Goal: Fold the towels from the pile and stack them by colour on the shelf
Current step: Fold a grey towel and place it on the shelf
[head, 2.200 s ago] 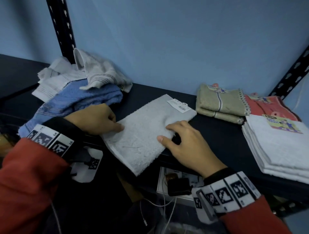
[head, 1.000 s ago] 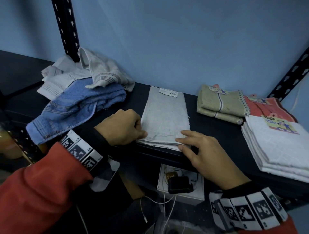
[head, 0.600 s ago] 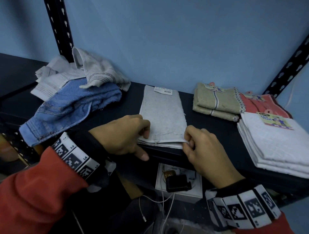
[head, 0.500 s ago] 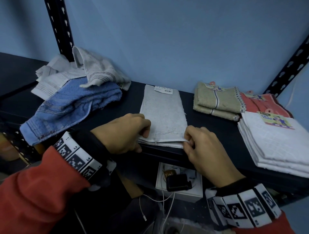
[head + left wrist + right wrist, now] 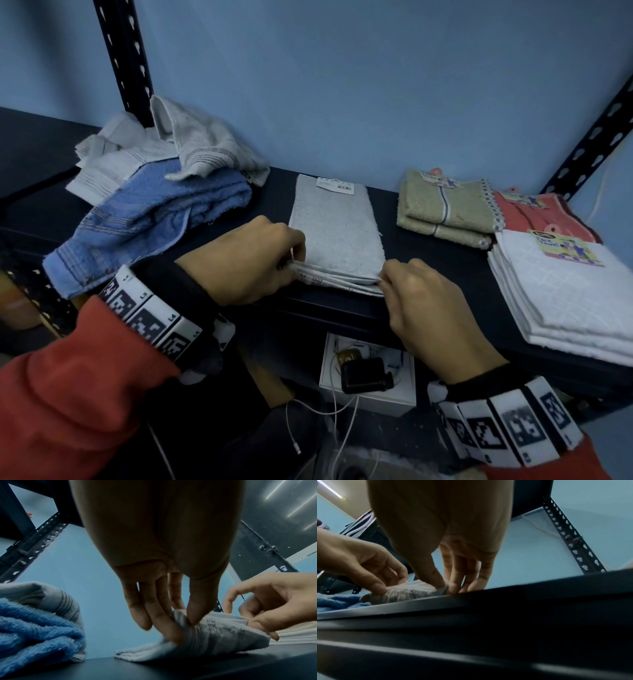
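Observation:
A grey towel (image 5: 337, 228) lies folded into a long strip on the dark shelf (image 5: 442, 263), its label at the far end. My left hand (image 5: 253, 260) pinches the strip's near left corner between thumb and fingers (image 5: 178, 620). My right hand (image 5: 418, 301) pinches the near right corner (image 5: 443, 588). The near edge is lifted slightly off the shelf. At the back left sits the unfolded pile: a blue towel (image 5: 154, 222) under pale grey towels (image 5: 191, 144).
Folded stacks stand at the right: olive towels (image 5: 445, 209), a red towel (image 5: 541, 216) and white towels (image 5: 565, 291). Black uprights (image 5: 126, 58) frame the shelf against a blue wall. Below the shelf lie a white box with a black device (image 5: 366, 377) and cables.
The grey towel was turned from a slant to lie straight, end-on to me. Both hands went from lying flat on it to pinching its near corners, and the near edge has risen a little.

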The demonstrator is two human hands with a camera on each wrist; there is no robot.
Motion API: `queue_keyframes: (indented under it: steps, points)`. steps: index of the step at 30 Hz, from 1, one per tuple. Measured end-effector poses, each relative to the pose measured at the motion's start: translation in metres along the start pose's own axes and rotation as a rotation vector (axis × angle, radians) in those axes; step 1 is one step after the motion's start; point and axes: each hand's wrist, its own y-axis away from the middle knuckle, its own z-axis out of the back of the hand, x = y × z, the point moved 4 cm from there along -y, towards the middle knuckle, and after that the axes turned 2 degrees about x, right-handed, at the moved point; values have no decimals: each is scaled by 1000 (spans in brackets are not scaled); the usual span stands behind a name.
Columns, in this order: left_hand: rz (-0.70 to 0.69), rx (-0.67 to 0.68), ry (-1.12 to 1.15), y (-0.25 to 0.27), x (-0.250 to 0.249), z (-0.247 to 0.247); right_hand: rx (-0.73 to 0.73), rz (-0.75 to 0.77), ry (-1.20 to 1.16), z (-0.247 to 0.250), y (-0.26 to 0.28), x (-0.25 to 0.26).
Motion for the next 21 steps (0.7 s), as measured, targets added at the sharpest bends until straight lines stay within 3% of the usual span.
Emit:
queue_keyframes:
  steps: [3,6,10,14,18,21]
  points:
    - [-42,-51,21,-1,-3,2,23,-45,-213,0,0,-7]
    - [-90,-176,27,-2,-5,9,1,10,-342,5,-1,-6]
    - [-46,-335,-75,-2,-3,7,-69,16,-570,9,-3,-1]
    - [-13,-412,33,-3,-1,12,-196,-26,-782,20,-3,0]
    - [-15,-526,130,-2,2,24,2,-48,-888,12,-2,-1]
    - [6,-457,262,-2,7,21,34,-139,-969,0,-5,-2]
